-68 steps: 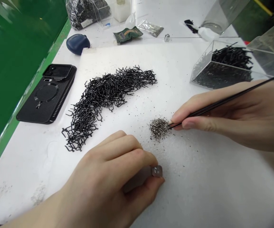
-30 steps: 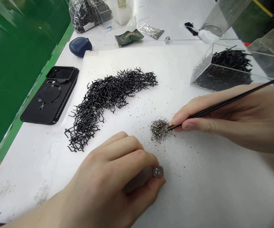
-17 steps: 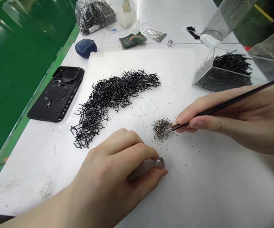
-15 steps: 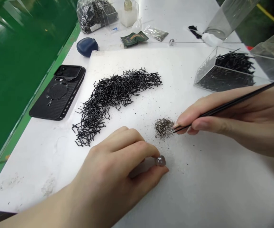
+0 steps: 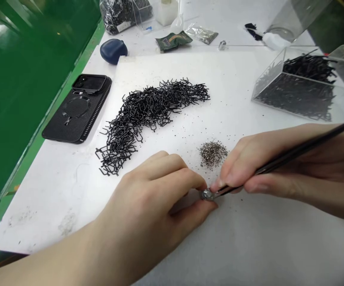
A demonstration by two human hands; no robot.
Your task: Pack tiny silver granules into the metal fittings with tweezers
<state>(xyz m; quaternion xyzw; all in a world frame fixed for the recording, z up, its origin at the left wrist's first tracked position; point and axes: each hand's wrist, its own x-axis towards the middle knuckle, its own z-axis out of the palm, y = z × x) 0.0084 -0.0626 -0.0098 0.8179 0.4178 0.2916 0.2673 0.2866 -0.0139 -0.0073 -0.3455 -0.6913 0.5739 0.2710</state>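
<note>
Between thumb and forefinger, my left hand (image 5: pixel 156 198) pinches a small shiny metal piece (image 5: pixel 206 194) close over the white sheet. My right hand (image 5: pixel 282 171) grips black tweezers (image 5: pixel 291 157) like a pen, and their tips meet the metal piece. Whether the tips hold a grain is too small to tell. Just beyond my fingers lies a little heap of tiny brownish, glittering grains (image 5: pixel 212 153). Farther back, a curved pile of bent black wire-like pieces (image 5: pixel 154 103) spreads across the sheet.
A black phone (image 5: pixel 78 109) and a dark blue rounded object (image 5: pixel 113 51) lie at the left. On the right stands a clear box (image 5: pixel 297 95) of black strips. A green packet (image 5: pixel 173 41), a small clear bag (image 5: pixel 202 33) and a bulky plastic bag (image 5: pixel 124 16) are at the back.
My right hand has brought the tweezers from the grain heap toward me to the metal piece in my left hand. The whole view has shifted slightly.
</note>
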